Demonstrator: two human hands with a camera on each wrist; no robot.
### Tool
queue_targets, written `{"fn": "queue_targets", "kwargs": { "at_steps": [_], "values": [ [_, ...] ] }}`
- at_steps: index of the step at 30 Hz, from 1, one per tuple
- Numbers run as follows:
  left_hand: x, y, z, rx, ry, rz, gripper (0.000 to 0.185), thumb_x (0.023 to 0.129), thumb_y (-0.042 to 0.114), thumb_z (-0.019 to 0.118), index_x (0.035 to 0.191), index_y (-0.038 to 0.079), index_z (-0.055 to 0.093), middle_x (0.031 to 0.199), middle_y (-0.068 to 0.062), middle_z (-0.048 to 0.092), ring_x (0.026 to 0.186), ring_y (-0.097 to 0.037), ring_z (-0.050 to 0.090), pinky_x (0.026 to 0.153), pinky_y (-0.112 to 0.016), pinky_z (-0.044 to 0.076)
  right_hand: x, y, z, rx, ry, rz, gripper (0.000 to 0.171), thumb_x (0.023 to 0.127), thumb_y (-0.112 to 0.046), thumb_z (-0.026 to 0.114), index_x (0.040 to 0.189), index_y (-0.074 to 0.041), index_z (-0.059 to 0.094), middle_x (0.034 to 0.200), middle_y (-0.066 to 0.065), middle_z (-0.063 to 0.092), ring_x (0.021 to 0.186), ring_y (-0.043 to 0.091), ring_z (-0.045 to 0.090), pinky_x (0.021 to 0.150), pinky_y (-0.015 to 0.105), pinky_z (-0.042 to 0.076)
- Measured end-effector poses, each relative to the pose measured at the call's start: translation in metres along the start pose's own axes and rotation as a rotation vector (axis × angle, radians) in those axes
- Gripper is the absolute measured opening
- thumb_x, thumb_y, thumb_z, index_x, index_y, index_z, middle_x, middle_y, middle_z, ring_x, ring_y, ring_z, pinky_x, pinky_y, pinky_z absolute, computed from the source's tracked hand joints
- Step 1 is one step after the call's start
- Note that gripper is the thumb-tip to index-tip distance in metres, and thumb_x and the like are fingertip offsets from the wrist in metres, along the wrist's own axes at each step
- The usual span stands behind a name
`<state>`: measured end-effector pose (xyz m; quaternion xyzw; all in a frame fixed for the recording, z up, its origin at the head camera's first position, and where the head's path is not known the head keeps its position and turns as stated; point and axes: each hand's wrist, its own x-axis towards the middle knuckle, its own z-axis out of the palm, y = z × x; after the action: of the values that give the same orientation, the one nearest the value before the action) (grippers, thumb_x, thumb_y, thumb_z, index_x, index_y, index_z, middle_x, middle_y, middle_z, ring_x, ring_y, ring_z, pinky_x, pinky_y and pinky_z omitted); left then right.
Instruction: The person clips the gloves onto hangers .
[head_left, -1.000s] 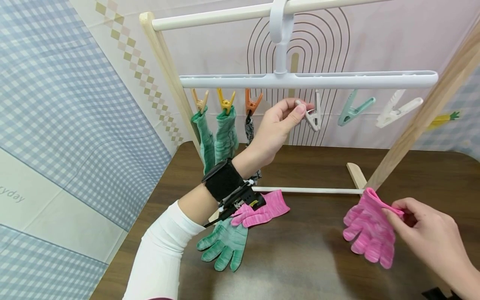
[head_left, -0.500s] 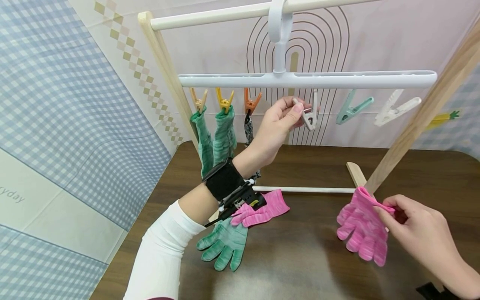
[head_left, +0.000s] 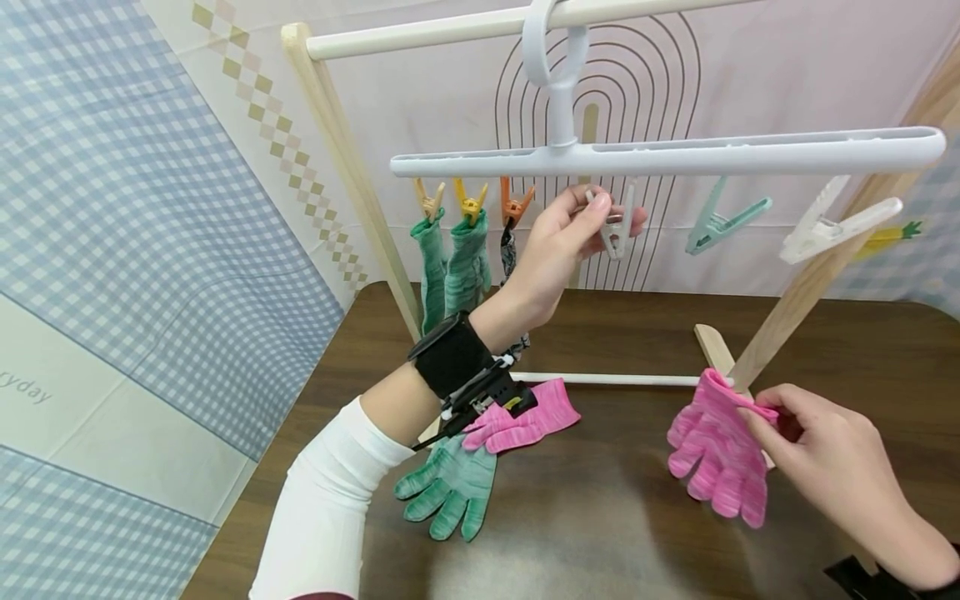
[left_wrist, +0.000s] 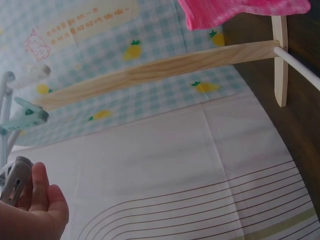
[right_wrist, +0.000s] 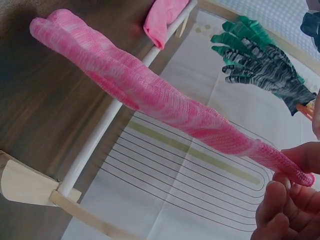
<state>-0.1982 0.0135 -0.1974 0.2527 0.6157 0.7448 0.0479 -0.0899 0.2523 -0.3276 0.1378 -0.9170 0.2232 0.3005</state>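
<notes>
My left hand (head_left: 558, 242) pinches a grey clothespin (head_left: 617, 235) that hangs from the white hanger bar (head_left: 675, 157). The same grey clothespin (left_wrist: 16, 181) shows at the lower left of the left wrist view. Lower down on the right, my right hand (head_left: 832, 442) pinches the cuff of a pink glove (head_left: 720, 450), which dangles fingers down. In the right wrist view that pink glove (right_wrist: 145, 85) stretches across from the fingertips. Right of the grey clip hang a mint clothespin (head_left: 720, 225) and a white clothespin (head_left: 832, 229), neither with a glove on it.
At the left, clips hold two green gloves (head_left: 465, 262) and a black-and-white glove (right_wrist: 265, 67). Another pink glove (head_left: 536, 417) and a green glove (head_left: 453, 483) lie on the brown table (head_left: 585, 517). A wooden rack (head_left: 352, 175) carries the hanger.
The hanger has swung, its right end coming nearer and further right. My right hand has moved the pink glove slightly left. The left hand keeps its pinch on the grey clothespin.
</notes>
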Motion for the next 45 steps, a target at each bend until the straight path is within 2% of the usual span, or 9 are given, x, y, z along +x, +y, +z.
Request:
{"fn": "queue_targets", "kwargs": {
  "at_steps": [8, 12, 19, 25, 30, 36, 45],
  "values": [
    [-0.001, 0.003, 0.0, 0.015, -0.017, 0.046, 0.012, 0.095, 0.013, 0.037, 0.095, 0.003, 0.044, 0.11, -0.028, 0.056, 0.097, -0.026, 0.06, 0.085, -0.025, 0.046, 0.003, -0.002, 0.002, 0.0, 0.001, -0.012, 0.018, 0.065, -0.002, 0.068, 0.073, -0.014, 0.059, 0.055, -0.013, 0.041, 0.051, -0.01, 0.029, 0.045, 0.014, 0.023],
    [-0.002, 0.003, -0.001, 0.03, -0.031, 0.07, 0.007, 0.094, 0.011, 0.039, 0.095, 0.005, 0.044, 0.111, -0.028, 0.056, 0.098, -0.023, 0.06, 0.084, -0.023, 0.044, 0.004, -0.003, 0.003, 0.002, -0.005, -0.016, 0.018, 0.065, -0.002, 0.068, 0.074, -0.015, 0.059, 0.055, -0.013, 0.041, 0.05, -0.009, 0.029, 0.044, 0.014, 0.022],
    [-0.002, 0.007, 0.001, 0.089, -0.003, 0.033, 0.02, 0.092, 0.008, 0.044, 0.109, -0.001, 0.044, 0.114, -0.021, 0.056, 0.103, -0.016, 0.056, 0.081, -0.017, 0.043, 0.006, -0.005, 0.004, -0.002, -0.013, -0.025, 0.017, 0.065, -0.002, 0.068, 0.074, -0.013, 0.059, 0.056, -0.01, 0.043, 0.051, -0.008, 0.03, 0.044, 0.013, 0.023],
    [-0.001, 0.008, 0.003, 0.116, -0.008, 0.019, 0.027, 0.09, 0.008, 0.046, 0.115, -0.002, 0.043, 0.114, -0.019, 0.056, 0.102, -0.014, 0.055, 0.085, -0.018, 0.044, 0.006, -0.005, 0.005, -0.009, -0.014, -0.028, 0.018, 0.065, -0.002, 0.069, 0.074, -0.013, 0.059, 0.057, -0.009, 0.046, 0.052, -0.009, 0.031, 0.045, 0.013, 0.024],
    [0.0, 0.008, 0.004, 0.152, -0.028, 0.028, 0.028, 0.09, 0.008, 0.047, 0.116, -0.002, 0.044, 0.111, -0.016, 0.055, 0.097, -0.011, 0.053, 0.084, -0.016, 0.043, 0.006, -0.004, 0.005, -0.009, -0.011, -0.031, 0.017, 0.065, -0.002, 0.069, 0.075, -0.012, 0.059, 0.058, -0.009, 0.045, 0.053, -0.009, 0.031, 0.045, 0.013, 0.024],
    [0.0, 0.009, 0.007, 0.176, -0.044, 0.028, 0.029, 0.089, 0.008, 0.048, 0.117, 0.001, 0.047, 0.106, -0.007, 0.053, 0.089, -0.003, 0.051, 0.083, -0.015, 0.043, 0.006, -0.005, 0.005, -0.011, -0.011, -0.038, 0.017, 0.065, -0.002, 0.069, 0.075, -0.012, 0.059, 0.058, -0.009, 0.044, 0.053, -0.008, 0.031, 0.045, 0.014, 0.023],
    [0.002, 0.01, 0.009, 0.231, -0.031, 0.018, 0.029, 0.088, 0.012, 0.051, 0.116, 0.004, 0.051, 0.098, -0.001, 0.051, 0.077, -0.002, 0.044, 0.071, -0.011, 0.04, 0.008, -0.005, 0.005, -0.005, -0.008, -0.039, 0.018, 0.064, -0.001, 0.068, 0.076, -0.012, 0.06, 0.058, -0.009, 0.044, 0.053, -0.009, 0.03, 0.045, 0.014, 0.023]
  ]
}}
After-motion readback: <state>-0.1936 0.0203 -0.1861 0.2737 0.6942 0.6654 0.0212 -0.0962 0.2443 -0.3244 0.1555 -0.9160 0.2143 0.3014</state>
